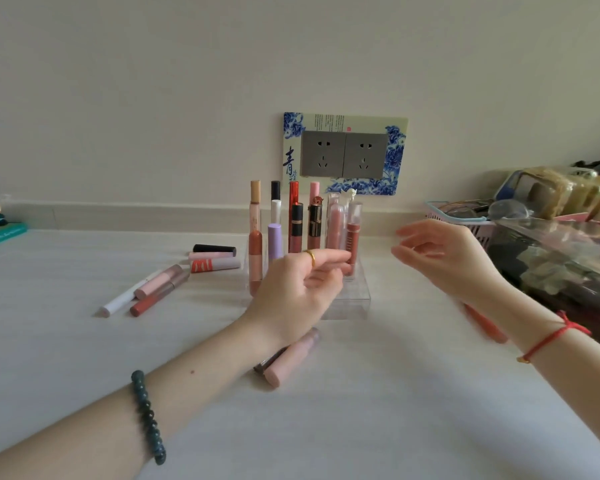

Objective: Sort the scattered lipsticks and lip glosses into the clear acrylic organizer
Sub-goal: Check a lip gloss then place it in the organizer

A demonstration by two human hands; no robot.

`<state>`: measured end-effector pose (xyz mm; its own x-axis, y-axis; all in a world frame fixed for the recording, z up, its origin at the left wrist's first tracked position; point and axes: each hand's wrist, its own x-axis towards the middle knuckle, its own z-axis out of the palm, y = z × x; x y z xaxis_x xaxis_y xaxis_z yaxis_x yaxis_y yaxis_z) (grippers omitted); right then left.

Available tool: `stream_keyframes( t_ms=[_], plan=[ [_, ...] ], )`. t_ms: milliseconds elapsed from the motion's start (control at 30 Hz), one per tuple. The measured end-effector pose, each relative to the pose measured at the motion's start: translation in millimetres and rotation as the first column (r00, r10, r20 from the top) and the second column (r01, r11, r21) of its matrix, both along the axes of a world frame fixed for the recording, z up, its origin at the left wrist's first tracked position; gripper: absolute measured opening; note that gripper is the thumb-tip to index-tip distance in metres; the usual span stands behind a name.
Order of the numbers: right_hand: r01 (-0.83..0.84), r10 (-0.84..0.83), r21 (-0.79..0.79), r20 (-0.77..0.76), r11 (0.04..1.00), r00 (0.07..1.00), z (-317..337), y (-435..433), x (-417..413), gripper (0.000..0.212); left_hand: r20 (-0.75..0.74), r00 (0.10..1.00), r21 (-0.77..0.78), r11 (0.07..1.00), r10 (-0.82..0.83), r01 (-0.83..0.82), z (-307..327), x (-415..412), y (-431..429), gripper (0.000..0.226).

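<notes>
A: Status?

B: From my end: white bench (361, 410) w/ the clear acrylic organizer (354, 299) mid-frame, back near the wall, a good few tubes standing in it. I judge we're mid-sort, on a placing step.

A: Hands?

B: Left hand (291, 289) sits right in front of the organizer, fingers (329, 257) stretched to the red-brown lip gloss (353, 237) w/ the clear cap. That one stands upright at the organizer's front right. The tips meet the tube, but I can't tell if they pinch it or only touch. Right hand (444, 258) hovers just right of the organizer, fingers relaxed & spread, holding nothing.

A: What's left out?

B: Plenty.
- A pink tube (291, 358) lies on the bench under the left wrist, a dark one beside it.
- A coral tube (485, 327) is half hidden under the right wrist.
- Three lie together left of the organizer, incl. a red-and-white tube (215, 264).
- Three more lie farther left, incl. a thin white stick (125, 297).

A: Nxt?

B: IMO: check the gloss is seated and let go w/o tipping its neighbours. Then take the nearest loose one, prob the pink tube, and find a free slot. Slots are hard to read through clear walls, so I'd go slow.
</notes>
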<state>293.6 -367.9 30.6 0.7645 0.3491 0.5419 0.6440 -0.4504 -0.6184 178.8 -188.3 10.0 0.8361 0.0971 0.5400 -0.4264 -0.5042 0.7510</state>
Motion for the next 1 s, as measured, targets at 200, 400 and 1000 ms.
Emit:
stream_keyframes(
  t_ms=[200, 400, 1000],
  plan=[
    [0.192, -0.185, 0.042, -0.127, 0.981, 0.974, -15.4, -56.8, 20.5, 0.018, -0.207, 0.968, 0.047, 0.987, -0.139, 0.152, -4.0, 36.4, -61.7, 0.039],
    [0.307, -0.334, -0.149, -0.226, 0.940, 0.915, -34.0, -84.2, 34.2, 0.021, -0.450, 0.883, -0.077, 0.991, -0.134, 0.111, -12.1, 79.0, -112.7, 0.047],
    [0.253, -0.246, -0.054, -0.493, 0.966, 0.835, -43.9, -78.1, 29.6, 0.033, -0.538, 0.736, -0.702, 0.702, -0.412, -0.121, -20.9, 104.7, -141.3, 0.018]
  ],
)
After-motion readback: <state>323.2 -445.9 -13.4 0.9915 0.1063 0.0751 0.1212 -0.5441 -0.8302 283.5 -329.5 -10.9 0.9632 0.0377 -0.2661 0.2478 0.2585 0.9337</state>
